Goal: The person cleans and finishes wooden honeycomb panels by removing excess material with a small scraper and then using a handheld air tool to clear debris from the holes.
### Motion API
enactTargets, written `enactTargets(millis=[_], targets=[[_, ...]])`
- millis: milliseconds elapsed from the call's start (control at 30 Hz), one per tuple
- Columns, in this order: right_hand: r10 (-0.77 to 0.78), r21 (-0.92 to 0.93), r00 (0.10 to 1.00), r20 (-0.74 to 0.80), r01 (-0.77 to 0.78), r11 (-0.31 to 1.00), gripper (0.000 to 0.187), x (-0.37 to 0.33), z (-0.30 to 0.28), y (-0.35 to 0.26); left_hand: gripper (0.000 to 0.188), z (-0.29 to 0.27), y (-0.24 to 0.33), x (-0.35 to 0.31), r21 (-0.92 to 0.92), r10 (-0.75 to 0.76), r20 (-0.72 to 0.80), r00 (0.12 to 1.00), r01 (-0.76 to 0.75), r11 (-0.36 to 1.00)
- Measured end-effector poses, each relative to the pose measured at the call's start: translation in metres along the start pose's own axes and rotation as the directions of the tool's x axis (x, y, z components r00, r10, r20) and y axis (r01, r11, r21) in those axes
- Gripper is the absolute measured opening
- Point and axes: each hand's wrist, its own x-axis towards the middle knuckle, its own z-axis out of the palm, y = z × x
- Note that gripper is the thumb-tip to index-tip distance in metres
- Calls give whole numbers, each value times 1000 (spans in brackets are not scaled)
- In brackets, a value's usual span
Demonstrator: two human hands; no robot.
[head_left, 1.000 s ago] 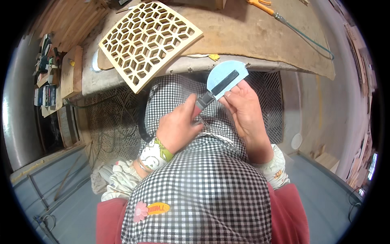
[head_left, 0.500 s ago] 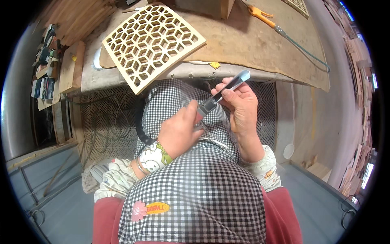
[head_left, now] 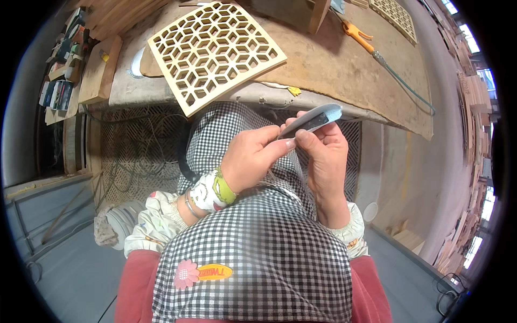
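Above my lap, both hands hold one slim, flat grey piece [head_left: 305, 119] with a black part and a light-blue end, perhaps a folded abrasive strip; its exact kind is unclear. My left hand [head_left: 249, 159] pinches the near-left end between thumb and fingers. My right hand [head_left: 327, 164] is closed round the lower side, with its thumb near the black part and the light-blue end sticking out above. The fingers hide part of the piece. Beyond my left hand, a pale wooden lattice panel [head_left: 235, 88] lies on the worktable [head_left: 344, 81], its near corner overhanging the edge.
An orange air blow gun [head_left: 355, 33] with a green hose [head_left: 407, 89] lies at the right. A second lattice panel [head_left: 396, 19] is at the far right. A wooden block [head_left: 99, 72] stands on the left, and a yellow scrap [head_left: 294, 91] sits by the table edge.
My left hand has shifted up and right, from a fist-like grip to a pinch at the piece's end. The piece has turned and now shows a broad grey face. The whole view has shifted slightly.
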Motion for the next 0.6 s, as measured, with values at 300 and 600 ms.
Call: enactTargets(millis=[300,600], targets=[[3,136,1000,-14,-1,991,28,3,-6,17,31,3,1,-2,210,80,-106,991,-56,976],[-41,148,996,-80,52,988,19,4,11,10,35,0,-4,3,288,115,-77,990,-88,954]])
